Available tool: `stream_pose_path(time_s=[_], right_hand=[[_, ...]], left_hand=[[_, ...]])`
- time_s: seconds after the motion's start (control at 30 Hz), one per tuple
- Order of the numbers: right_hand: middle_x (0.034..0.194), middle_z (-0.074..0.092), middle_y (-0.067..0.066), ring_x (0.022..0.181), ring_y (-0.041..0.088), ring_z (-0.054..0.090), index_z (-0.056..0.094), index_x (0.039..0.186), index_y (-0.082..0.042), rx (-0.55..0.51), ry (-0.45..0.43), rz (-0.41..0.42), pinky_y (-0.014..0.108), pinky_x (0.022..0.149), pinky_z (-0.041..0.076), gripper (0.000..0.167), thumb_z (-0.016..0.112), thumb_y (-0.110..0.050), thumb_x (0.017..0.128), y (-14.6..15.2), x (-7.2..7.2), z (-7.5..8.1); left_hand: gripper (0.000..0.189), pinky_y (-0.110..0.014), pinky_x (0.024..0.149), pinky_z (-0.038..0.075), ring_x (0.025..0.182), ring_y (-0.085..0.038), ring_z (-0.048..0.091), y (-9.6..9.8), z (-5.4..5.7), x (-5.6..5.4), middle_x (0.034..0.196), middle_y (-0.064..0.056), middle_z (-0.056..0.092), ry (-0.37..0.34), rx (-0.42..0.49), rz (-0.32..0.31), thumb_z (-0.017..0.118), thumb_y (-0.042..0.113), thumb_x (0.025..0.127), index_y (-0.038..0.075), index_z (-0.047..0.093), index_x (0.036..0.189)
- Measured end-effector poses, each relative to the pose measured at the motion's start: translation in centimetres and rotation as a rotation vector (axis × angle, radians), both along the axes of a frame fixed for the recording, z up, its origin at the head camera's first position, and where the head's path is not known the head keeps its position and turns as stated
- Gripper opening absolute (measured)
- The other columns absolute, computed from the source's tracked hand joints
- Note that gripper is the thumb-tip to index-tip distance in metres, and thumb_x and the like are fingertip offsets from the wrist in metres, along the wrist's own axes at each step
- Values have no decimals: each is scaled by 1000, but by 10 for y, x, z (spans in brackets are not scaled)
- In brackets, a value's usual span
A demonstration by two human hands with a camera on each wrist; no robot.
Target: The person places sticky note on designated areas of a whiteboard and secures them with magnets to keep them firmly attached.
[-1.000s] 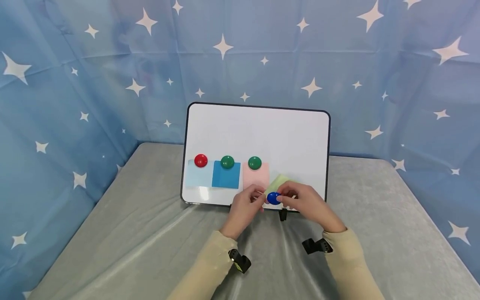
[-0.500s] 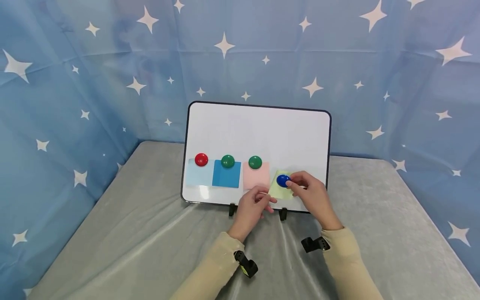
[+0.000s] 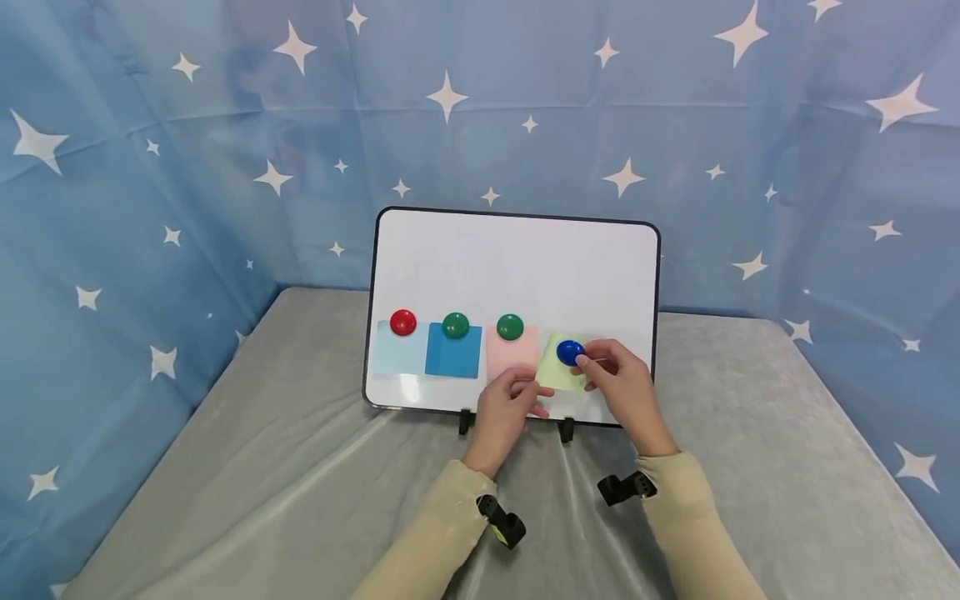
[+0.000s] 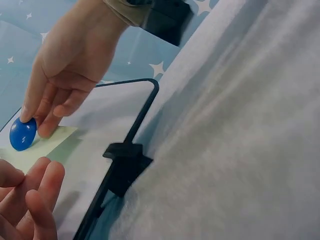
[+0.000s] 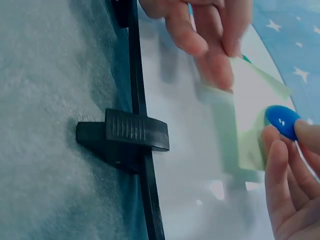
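Observation:
In the head view my right hand [image 3: 627, 393] pinches a round blue magnet [image 3: 570, 353] between thumb and fingers, over a pale yellow-green sticky note [image 3: 554, 374]. The note lies against the lower right of a whiteboard [image 3: 517, 262]. My left hand [image 3: 501, 418] is at the note's lower left corner. Seen from the right wrist, the left thumb and a fingertip [image 5: 232, 49] pinch that corner, and the note [image 5: 248, 117] bends away from the board. The left wrist view has the blue magnet [image 4: 23, 134] on the note's face, held from above by the right fingers.
Left of the note hang a pink note [image 3: 512, 350] under a green magnet [image 3: 510, 327], a blue note [image 3: 453, 354] under another green magnet [image 3: 455, 325], and a light blue note [image 3: 397, 354] under a red magnet [image 3: 402, 322]. Black feet [image 3: 567, 430] hold the board on a grey cloth [image 3: 300, 467].
My right hand has moved up and slightly right with the blue magnet. The yellow-green note has straightened from its tilt and risen beside the pink one. My left hand has shifted slightly right.

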State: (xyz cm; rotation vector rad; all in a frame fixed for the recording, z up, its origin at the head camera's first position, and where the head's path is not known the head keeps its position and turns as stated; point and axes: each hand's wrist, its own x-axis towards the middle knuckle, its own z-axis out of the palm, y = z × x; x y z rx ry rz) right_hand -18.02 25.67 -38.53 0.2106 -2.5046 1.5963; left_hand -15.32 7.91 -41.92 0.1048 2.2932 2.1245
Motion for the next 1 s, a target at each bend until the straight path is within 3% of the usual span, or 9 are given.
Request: stream_pose_path(time_s=[0.17,0.27,0.4,0.57,0.77,0.87,1.0], right_hand=[[91,65,9,75,15,61,56,105,-10,-24,-12,-73,29,61,51,40,60,-42,82,5,-2,-3],[92,64,10,76,16,61,56,105,-8,-42,-18,-76,28,61,51,40,60,-41,82,5,-2,-3],[93,64,11,78,18,62,56,106,-6,-62,-2,-52,30,61,51,40,61,-38,82,-1,-4,-3],[91,65,9,78,18,62,57,104,-7,-68,22,-79,30,60,51,38,62,-38,81,-1,-5,-2],[93,64,10,79,18,61,57,105,-8,-87,-25,-88,28,61,50,38,63,-37,81,-2,-9,-2],[94,64,10,80,18,61,57,105,-8,-104,-23,-102,26,60,49,40,63,-40,81,2,-19,-13],[90,66,5,79,16,63,58,104,-14,-83,29,-120,27,57,49,42,61,-47,79,12,-44,-36]], left_hand=[[19,-31,52,47,67,-10,64,18,6,-3,83,13,67,19,28,-8,48,31,91,23,56,106],[20,-30,51,47,66,-11,64,25,8,-3,82,14,66,21,47,9,49,30,91,20,57,107],[19,-30,50,47,64,-11,63,27,8,-4,79,14,66,19,57,56,50,29,90,20,58,106],[19,-32,51,47,63,-11,63,28,5,-5,78,13,66,35,50,72,50,30,90,21,59,104],[17,-32,47,47,60,-10,63,26,2,-7,76,13,66,23,45,95,51,28,89,21,61,102],[17,-31,46,46,59,-10,63,26,3,-5,75,13,66,8,45,106,52,27,89,20,61,102],[17,-29,44,45,58,-11,63,27,4,-5,74,12,66,0,76,135,52,26,89,19,61,102]])
